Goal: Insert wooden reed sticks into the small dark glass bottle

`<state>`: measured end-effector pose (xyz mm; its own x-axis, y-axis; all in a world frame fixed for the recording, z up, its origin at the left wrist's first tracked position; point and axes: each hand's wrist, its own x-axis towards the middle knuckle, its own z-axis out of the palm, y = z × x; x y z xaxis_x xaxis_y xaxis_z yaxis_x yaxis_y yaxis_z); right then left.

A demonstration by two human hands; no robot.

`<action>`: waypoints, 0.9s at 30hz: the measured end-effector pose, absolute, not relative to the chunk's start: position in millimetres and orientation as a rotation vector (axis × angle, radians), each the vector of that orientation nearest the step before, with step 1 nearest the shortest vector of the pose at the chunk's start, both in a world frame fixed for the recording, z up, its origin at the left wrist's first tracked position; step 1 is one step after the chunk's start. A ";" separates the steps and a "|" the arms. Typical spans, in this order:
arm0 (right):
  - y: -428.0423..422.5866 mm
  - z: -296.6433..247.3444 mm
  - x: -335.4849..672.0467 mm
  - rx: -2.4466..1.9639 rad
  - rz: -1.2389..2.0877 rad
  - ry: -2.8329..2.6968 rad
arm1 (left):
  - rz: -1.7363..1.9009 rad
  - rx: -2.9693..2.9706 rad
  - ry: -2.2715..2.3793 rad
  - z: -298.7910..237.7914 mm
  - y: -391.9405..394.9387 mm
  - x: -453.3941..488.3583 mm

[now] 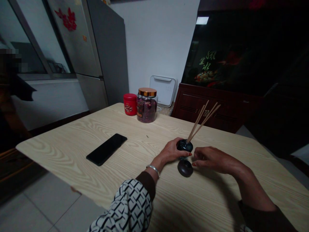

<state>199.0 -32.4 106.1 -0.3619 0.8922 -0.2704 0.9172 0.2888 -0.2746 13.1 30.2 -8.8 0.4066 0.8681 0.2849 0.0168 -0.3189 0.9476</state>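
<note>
My left hand is wrapped round a small dark glass reed diffuser bottle, thumb across its front. Several thin tan reed sticks rise from the bottle's neck, leaning to the right. Just below the bottle, a dark round piece with a hollow in its top rests on the table. Close to the right side of both is my right hand, fingers loosely curled with a gap to the thumb. Its thumb tip is by the round piece's edge; whether they touch I cannot tell.
On the wood-grain table lies a black phone to the left. Toward the back stand a red canister and a copper-lidded jar of dried flowers. Behind are a white flat appliance, a fridge and an aquarium.
</note>
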 end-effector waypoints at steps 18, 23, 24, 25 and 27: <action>24.6 45.5 185.5 2.371 -0.381 2.527 | 1.285 1.495 0.991 -13.0 34.1 -7.6; 61.6 44.7 196.1 2.359 -0.512 2.568 | 1.251 1.456 0.947 -15.7 35.4 -5.9; 63.3 42.3 196.6 2.367 -0.536 2.572 | 1.249 1.450 0.944 -15.1 34.8 -5.9; 62.1 38.7 196.6 2.379 -0.558 2.580 | 1.250 1.450 0.945 -14.4 33.8 -6.2; 51.4 27.9 195.6 2.446 -0.593 2.591 | 1.254 1.466 0.952 -12.8 30.7 -7.2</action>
